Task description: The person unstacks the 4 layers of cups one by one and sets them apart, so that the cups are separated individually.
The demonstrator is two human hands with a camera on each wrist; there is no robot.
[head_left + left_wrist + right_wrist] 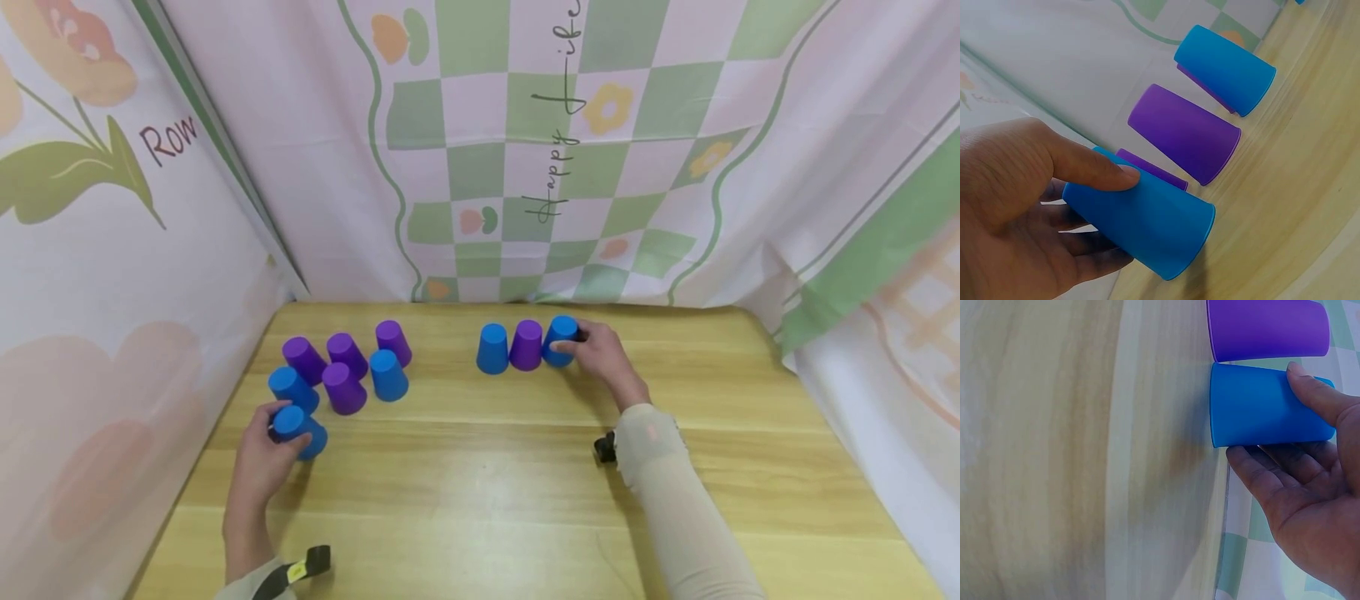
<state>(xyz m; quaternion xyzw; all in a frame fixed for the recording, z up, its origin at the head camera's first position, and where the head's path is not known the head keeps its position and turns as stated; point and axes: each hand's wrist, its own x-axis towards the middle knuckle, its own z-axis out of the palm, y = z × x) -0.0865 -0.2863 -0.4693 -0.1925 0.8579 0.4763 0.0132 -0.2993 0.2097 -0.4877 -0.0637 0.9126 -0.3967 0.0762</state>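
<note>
My left hand grips a blue cup, upside down, at the near end of the left cluster. In the left wrist view the thumb lies across that blue cup and the fingers go round its far side. At the back, my right hand holds another upside-down blue cup between thumb and fingers. This cup ends a row, beside a purple cup and a further blue cup. The right wrist view has the held blue cup close by the purple one.
Several purple cups and two more blue cups, one behind the left hand's cup and one farther right, stand upside down at the left. A wooden table bears everything. Printed curtains hang along its back and sides.
</note>
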